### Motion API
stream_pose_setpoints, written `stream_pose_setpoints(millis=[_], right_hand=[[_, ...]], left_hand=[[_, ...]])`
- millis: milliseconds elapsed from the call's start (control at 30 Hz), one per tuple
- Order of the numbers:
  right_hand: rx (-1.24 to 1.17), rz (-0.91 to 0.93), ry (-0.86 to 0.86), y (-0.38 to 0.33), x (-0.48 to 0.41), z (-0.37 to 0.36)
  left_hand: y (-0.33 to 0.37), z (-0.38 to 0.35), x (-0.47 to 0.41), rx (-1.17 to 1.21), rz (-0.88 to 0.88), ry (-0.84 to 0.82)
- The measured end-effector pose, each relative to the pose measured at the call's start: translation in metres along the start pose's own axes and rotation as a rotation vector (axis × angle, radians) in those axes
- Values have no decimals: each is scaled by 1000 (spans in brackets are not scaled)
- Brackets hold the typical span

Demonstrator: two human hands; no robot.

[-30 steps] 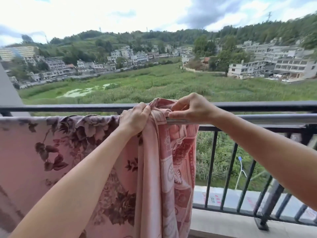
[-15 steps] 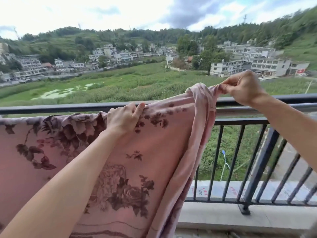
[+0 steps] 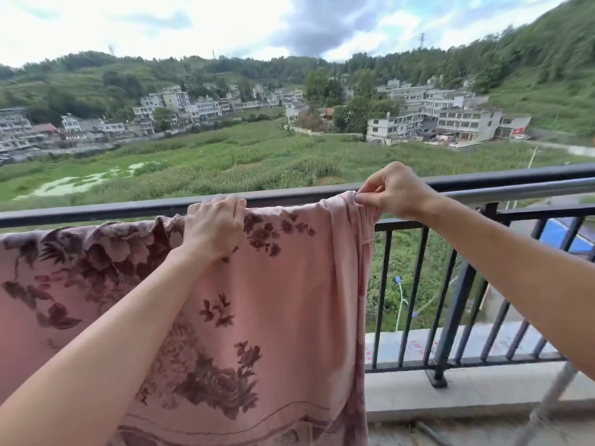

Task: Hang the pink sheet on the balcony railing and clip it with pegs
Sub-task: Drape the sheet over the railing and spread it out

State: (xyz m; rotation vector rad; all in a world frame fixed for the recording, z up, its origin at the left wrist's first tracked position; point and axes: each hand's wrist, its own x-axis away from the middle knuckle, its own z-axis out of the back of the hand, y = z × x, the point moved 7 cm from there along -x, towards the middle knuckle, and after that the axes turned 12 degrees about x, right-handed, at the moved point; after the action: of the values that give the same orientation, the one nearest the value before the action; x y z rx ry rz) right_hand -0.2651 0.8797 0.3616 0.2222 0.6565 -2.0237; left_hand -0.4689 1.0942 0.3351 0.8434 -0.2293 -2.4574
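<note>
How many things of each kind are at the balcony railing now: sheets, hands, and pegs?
Pink sheet: 1
Hands: 2, the left hand and the right hand, both on the sheet's top edge
Pegs: 0 visible
Balcony railing: 1
Total: 4

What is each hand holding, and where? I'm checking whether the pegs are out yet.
Only the pink sheet. The right hand pinches its top right corner at the railing; the left hand presses its top edge there. No pegs visible.

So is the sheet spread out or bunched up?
Mostly spread: the sheet hangs flat over the railing, gathered only where the right hand pinches its edge.
</note>
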Motion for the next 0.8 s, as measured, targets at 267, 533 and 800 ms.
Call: stream_pose_setpoints(millis=[267, 533, 800], right_hand=[[235, 86, 243, 35, 18, 38], [311, -98, 323, 118, 32, 89], [-44, -207, 52, 115, 17, 58]], left_hand=[[43, -21, -11, -51, -99, -36], [44, -19, -15, -100, -127, 47], [69, -24, -19, 40, -162, 133]])
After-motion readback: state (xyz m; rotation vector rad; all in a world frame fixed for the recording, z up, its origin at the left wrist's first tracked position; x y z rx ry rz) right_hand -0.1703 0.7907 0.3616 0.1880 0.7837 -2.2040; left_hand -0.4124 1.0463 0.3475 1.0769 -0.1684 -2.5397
